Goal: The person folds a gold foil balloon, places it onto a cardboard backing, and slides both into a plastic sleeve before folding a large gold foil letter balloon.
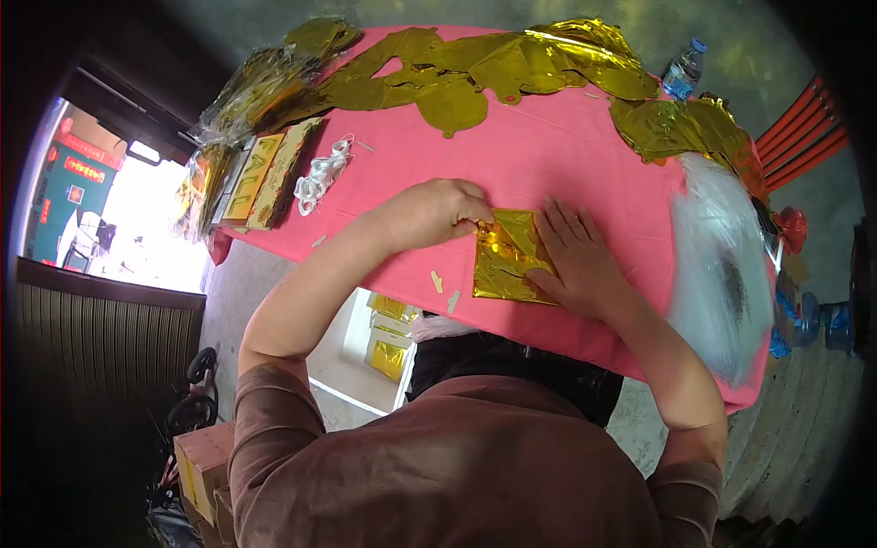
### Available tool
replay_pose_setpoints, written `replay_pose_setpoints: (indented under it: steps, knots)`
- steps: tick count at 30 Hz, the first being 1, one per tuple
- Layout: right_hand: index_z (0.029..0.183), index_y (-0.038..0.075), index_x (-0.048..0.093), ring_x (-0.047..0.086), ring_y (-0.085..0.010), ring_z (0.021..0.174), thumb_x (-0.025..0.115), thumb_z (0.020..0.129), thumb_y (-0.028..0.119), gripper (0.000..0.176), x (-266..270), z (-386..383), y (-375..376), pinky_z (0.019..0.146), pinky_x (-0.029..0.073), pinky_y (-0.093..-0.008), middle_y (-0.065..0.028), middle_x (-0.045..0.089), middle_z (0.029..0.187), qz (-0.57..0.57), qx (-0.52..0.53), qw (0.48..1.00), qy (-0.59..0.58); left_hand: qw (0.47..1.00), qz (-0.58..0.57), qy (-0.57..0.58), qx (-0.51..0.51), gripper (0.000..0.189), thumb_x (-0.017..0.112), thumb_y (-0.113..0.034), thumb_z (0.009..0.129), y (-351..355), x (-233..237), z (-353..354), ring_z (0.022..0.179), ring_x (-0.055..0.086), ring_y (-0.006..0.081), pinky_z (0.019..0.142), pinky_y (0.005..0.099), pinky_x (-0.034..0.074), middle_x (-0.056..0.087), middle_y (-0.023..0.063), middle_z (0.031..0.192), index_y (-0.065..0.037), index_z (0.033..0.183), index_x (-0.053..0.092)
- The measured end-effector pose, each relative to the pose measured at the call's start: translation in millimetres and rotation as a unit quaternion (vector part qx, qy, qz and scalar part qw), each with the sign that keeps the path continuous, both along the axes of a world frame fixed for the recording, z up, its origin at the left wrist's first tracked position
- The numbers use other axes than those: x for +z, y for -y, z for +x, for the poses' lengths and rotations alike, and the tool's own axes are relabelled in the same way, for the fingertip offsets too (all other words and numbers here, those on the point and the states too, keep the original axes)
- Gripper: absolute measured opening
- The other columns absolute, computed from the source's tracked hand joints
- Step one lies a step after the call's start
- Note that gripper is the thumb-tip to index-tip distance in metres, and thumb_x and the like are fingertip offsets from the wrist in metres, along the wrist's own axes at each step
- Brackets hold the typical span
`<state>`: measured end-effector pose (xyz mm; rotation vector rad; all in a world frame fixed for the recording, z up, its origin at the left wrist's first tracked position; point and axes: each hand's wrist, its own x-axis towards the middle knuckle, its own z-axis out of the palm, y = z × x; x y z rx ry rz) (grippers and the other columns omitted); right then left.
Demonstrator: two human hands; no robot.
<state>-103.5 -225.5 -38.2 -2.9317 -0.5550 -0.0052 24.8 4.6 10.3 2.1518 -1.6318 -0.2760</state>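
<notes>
A folded sheet of shiny gold foil [512,260] lies nearly square on the pink tablecloth [402,164], close to the front edge. My left hand [443,212] pinches the foil's upper left corner between curled fingers. Flat on the foil's right side rests my right hand [575,256], fingers stretched toward the back and thumb across the foil. Two small pale tabs [437,281] lie left of the foil, near the table edge.
Gold foil balloons [452,105] stretch along the back edge. Flat packets [265,178] and white string [320,173] lie left. Clear plastic bags [722,274] lie right; a bottle [683,71] stands behind. Below the front edge, a white box [343,365] holds gold packets.
</notes>
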Motion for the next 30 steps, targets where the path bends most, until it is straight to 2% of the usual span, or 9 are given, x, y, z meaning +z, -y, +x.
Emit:
replay_pose_setpoints:
  steps: [3, 13, 15, 19, 21, 25, 27, 30]
  knots:
    - [0.142, -0.003, 0.026, 0.018, -0.0334, 0.140, 0.043, 0.091, 0.048, 0.074, -1, 0, 0, 0.114, 0.011, -0.0470, -0.0227, 0.022, 0.149, 0.005, 0.001, 1.000, 0.002, 0.999, -0.025, 0.046, -0.004, 0.017, 0.067, -0.006, 0.074, 0, -5, -1, 0.083, 0.062, 0.0299, 0.075, 0.0385, 0.051, 0.062, 0.0103, 0.088, -0.005, 0.091, 0.065]
    - [0.141, -0.003, 0.027, 0.019, -0.0336, 0.140, 0.044, 0.091, 0.047, 0.074, -2, 0, 0, 0.114, 0.011, -0.0481, -0.0224, 0.022, 0.149, 0.008, 0.002, 1.000, 0.010, 1.000, 0.011, 0.018, 0.000, 0.015, 0.068, -0.008, 0.075, 11, 0, 1, 0.082, 0.061, 0.0311, 0.072, 0.0395, 0.051, 0.060, 0.0104, 0.087, -0.005, 0.090, 0.067]
    - [0.141, -0.003, 0.027, 0.019, -0.0336, 0.140, 0.045, 0.090, 0.047, 0.074, -2, 0, 0, 0.114, 0.011, -0.0482, -0.0224, 0.022, 0.149, 0.008, 0.001, 1.000, 0.010, 0.998, 0.018, 0.059, -0.013, 0.015, 0.068, -0.009, 0.074, 12, -1, 1, 0.083, 0.061, 0.0310, 0.071, 0.0398, 0.051, 0.060, 0.0100, 0.088, -0.005, 0.089, 0.066]
    - [0.141, -0.004, 0.027, 0.019, -0.0339, 0.140, 0.045, 0.090, 0.047, 0.074, -2, -1, 1, 0.114, 0.011, -0.0485, -0.0226, 0.022, 0.149, 0.014, 0.001, 1.000, 0.011, 0.997, 0.009, 0.072, -0.024, 0.015, 0.067, -0.009, 0.073, 10, -3, 0, 0.085, 0.060, 0.0297, 0.072, 0.0395, 0.050, 0.059, 0.0093, 0.089, -0.005, 0.087, 0.065]
    - [0.141, -0.004, 0.027, 0.019, -0.0340, 0.140, 0.045, 0.090, 0.047, 0.074, -2, -1, 0, 0.114, 0.011, -0.0485, -0.0227, 0.022, 0.149, 0.015, 0.002, 1.000, 0.012, 0.992, -0.046, 0.110, -0.043, 0.014, 0.067, -0.009, 0.073, 8, -9, 0, 0.084, 0.057, 0.0282, 0.073, 0.0389, 0.050, 0.056, 0.0085, 0.086, -0.004, 0.086, 0.062]
    - [0.141, -0.004, 0.027, 0.020, -0.0342, 0.140, 0.046, 0.090, 0.046, 0.074, -2, -1, 1, 0.114, 0.012, -0.0486, -0.0228, 0.022, 0.149, 0.015, 0.002, 1.000, 0.010, 0.985, -0.082, 0.139, -0.061, 0.014, 0.066, -0.011, 0.074, 6, -13, -2, 0.082, 0.055, 0.0274, 0.073, 0.0382, 0.049, 0.054, 0.0078, 0.084, -0.004, 0.085, 0.060]
    - [0.141, -0.004, 0.028, 0.020, -0.0342, 0.140, 0.046, 0.090, 0.046, 0.074, -2, -1, 0, 0.114, 0.012, -0.0485, -0.0228, 0.022, 0.149, 0.013, 0.004, 1.000, 0.013, 0.979, -0.107, 0.163, -0.064, 0.010, 0.062, -0.012, 0.073, 6, -18, -2, 0.081, 0.056, 0.0255, 0.071, 0.0366, 0.050, 0.054, 0.0072, 0.084, -0.004, 0.074, 0.056]
    - [0.141, -0.004, 0.028, 0.020, -0.0341, 0.140, 0.047, 0.090, 0.046, 0.074, -2, -1, 0, 0.114, 0.012, -0.0486, -0.0226, 0.022, 0.149, 0.017, 0.002, 1.000, 0.014, 0.970, -0.110, 0.208, -0.066, 0.009, 0.059, -0.013, 0.073, 5, -18, -3, 0.080, 0.056, 0.0232, 0.069, 0.0343, 0.050, 0.053, 0.0067, 0.082, -0.005, 0.074, 0.055]
